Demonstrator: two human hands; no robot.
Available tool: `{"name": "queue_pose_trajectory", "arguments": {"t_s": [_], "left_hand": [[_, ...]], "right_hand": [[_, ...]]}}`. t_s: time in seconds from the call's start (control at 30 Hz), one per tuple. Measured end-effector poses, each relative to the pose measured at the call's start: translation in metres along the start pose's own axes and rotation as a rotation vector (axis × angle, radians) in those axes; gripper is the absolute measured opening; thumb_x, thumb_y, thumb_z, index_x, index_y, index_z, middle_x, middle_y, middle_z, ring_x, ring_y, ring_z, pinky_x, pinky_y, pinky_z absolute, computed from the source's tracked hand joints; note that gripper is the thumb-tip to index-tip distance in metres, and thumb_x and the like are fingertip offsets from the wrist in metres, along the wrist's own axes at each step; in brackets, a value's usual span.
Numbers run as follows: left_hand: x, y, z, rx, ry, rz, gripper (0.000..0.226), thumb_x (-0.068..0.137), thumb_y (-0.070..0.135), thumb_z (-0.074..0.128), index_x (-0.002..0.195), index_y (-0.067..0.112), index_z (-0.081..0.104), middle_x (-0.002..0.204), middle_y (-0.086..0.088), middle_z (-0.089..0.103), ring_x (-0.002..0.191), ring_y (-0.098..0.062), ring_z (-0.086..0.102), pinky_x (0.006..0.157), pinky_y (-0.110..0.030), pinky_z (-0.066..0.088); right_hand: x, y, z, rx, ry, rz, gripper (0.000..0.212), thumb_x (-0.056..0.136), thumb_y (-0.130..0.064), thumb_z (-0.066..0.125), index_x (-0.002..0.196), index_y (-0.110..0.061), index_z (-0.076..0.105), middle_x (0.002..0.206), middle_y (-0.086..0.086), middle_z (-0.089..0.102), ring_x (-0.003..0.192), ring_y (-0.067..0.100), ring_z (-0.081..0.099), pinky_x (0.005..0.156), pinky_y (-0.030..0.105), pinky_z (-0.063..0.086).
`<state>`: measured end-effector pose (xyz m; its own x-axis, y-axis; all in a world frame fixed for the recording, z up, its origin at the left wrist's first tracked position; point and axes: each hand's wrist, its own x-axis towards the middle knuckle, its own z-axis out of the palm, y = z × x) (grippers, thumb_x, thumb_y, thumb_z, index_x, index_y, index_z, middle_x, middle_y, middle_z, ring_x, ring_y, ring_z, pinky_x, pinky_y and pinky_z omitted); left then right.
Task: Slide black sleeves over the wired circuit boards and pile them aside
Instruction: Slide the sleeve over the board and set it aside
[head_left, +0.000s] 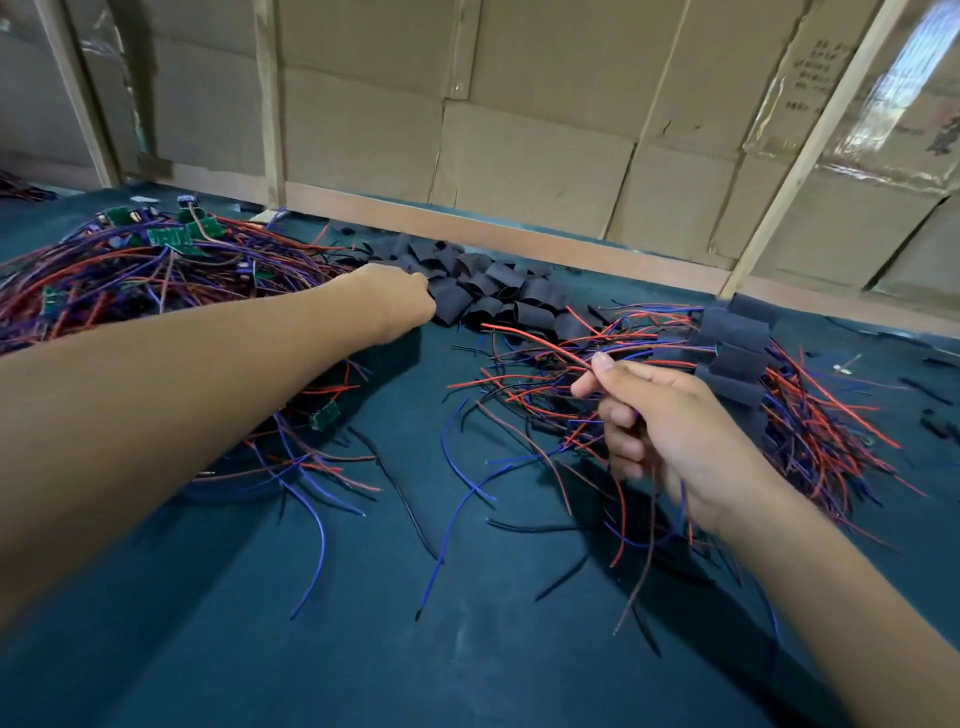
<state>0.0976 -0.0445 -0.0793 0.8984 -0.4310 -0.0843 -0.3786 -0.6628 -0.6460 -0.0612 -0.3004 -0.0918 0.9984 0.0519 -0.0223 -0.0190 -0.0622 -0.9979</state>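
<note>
Left hand (397, 293) reaches far forward (fingers seemingly curled); right hand (670, 431) pinches.

1. 2 hands: the left hand (400, 296) and the right hand (670, 431).
2. 3 heaps on the table (363, 649): 1 of bare wired circuit boards (156, 260), 1 of loose black sleeves (488, 291), 1 of sleeved boards (737, 353).
3. Sleeves, boards and wires overlap too much to count singly.
</note>
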Motion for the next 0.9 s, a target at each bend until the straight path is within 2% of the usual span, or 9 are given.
{"name": "queue_pose_trajectory", "arguments": {"t_s": [0.1, 0.17, 0.2, 0.3, 0.33, 0.4, 0.5, 0.7, 0.9], "left_hand": [[-0.013, 0.002, -0.001, 0.063, 0.056, -0.107, 0.034, 0.098, 0.010, 0.057, 0.131, 0.006, 0.053, 0.131, -0.017, 0.046, 0.123, -0.037, 0.043, 0.086, -0.047, 0.047], [-0.021, 0.003, 0.001, 0.015, 0.187, -0.150, 0.036, 0.100, 0.021, 0.056, 0.133, 0.009, 0.052, 0.131, -0.015, 0.046, 0.124, -0.036, 0.039, 0.094, -0.047, 0.045], [-0.025, 0.006, 0.003, -0.131, 0.294, -0.153, 0.037, 0.101, 0.025, 0.055, 0.135, 0.010, 0.051, 0.132, -0.014, 0.046, 0.122, -0.036, 0.040, 0.097, -0.047, 0.044], [-0.050, 0.033, -0.003, -0.979, 0.547, -0.148, 0.040, 0.102, 0.024, 0.056, 0.140, 0.012, 0.053, 0.131, -0.014, 0.052, 0.121, -0.031, 0.048, 0.105, -0.033, 0.037], [-0.062, 0.048, -0.004, -1.164, 0.615, -0.169, 0.040, 0.101, 0.024, 0.057, 0.139, 0.013, 0.055, 0.131, -0.012, 0.056, 0.120, -0.026, 0.052, 0.102, -0.025, 0.035], [-0.085, 0.074, -0.004, -1.314, 0.703, -0.191, 0.038, 0.101, 0.024, 0.059, 0.138, 0.015, 0.057, 0.131, -0.005, 0.061, 0.115, -0.014, 0.056, 0.095, -0.013, 0.033], [-0.103, 0.094, 0.000, -1.269, 0.795, -0.078, 0.036, 0.101, 0.023, 0.058, 0.136, 0.016, 0.058, 0.128, 0.001, 0.062, 0.106, -0.004, 0.056, 0.094, -0.007, 0.036], [-0.108, 0.095, 0.001, -1.250, 0.882, -0.023, 0.037, 0.101, 0.028, 0.056, 0.136, 0.017, 0.058, 0.128, 0.006, 0.060, 0.110, -0.015, 0.063, 0.095, -0.034, 0.050], [-0.111, 0.102, -0.003, -1.192, 0.889, 0.043, 0.037, 0.100, 0.017, 0.061, 0.136, 0.009, 0.058, 0.129, 0.000, 0.060, 0.114, -0.017, 0.062, 0.098, -0.031, 0.048]], "right_hand": [[0.001, 0.002, 0.000, 0.020, 0.034, -0.031, 0.031, 0.095, -0.044, 0.067, 0.080, -0.018, 0.077, 0.058, -0.006, 0.032, 0.042, 0.010, 0.028, 0.041, 0.021, 0.027], [0.000, 0.000, 0.000, 0.002, 0.050, -0.084, 0.034, 0.088, -0.049, 0.075, 0.081, -0.016, 0.077, 0.059, -0.005, 0.029, 0.044, 0.011, 0.026, 0.041, 0.021, 0.027], [-0.001, 0.000, -0.001, -0.014, 0.063, -0.115, 0.036, 0.085, -0.050, 0.077, 0.082, -0.014, 0.077, 0.059, -0.004, 0.028, 0.045, 0.012, 0.025, 0.041, 0.022, 0.027], [-0.003, -0.002, 0.000, -0.040, 0.121, -0.206, 0.036, 0.086, -0.044, 0.078, 0.083, -0.008, 0.077, 0.055, -0.004, 0.028, 0.047, 0.016, 0.023, 0.043, 0.024, 0.027], [-0.004, -0.003, 0.001, -0.039, 0.140, -0.228, 0.032, 0.088, -0.039, 0.077, 0.079, -0.007, 0.076, 0.053, -0.004, 0.028, 0.047, 0.017, 0.023, 0.043, 0.024, 0.026], [-0.006, -0.006, 0.002, -0.021, 0.186, -0.265, 0.028, 0.088, -0.027, 0.076, 0.067, -0.009, 0.073, 0.048, -0.007, 0.033, 0.046, 0.018, 0.022, 0.043, 0.025, 0.026], [-0.008, -0.012, 0.004, 0.017, 0.222, -0.310, 0.029, 0.084, -0.018, 0.074, 0.056, -0.014, 0.067, 0.046, -0.012, 0.048, 0.041, 0.014, 0.026, 0.042, 0.023, 0.026], [-0.012, -0.015, 0.008, 0.040, 0.202, -0.440, 0.028, 0.078, -0.025, 0.076, 0.055, -0.013, 0.066, 0.045, -0.011, 0.046, 0.038, 0.015, 0.028, 0.043, 0.023, 0.027], [-0.009, -0.009, 0.007, -0.041, 0.204, -0.443, 0.028, 0.076, -0.030, 0.077, 0.057, -0.012, 0.067, 0.053, 0.014, 0.046, 0.039, 0.018, 0.028, 0.045, 0.026, 0.028]]}}
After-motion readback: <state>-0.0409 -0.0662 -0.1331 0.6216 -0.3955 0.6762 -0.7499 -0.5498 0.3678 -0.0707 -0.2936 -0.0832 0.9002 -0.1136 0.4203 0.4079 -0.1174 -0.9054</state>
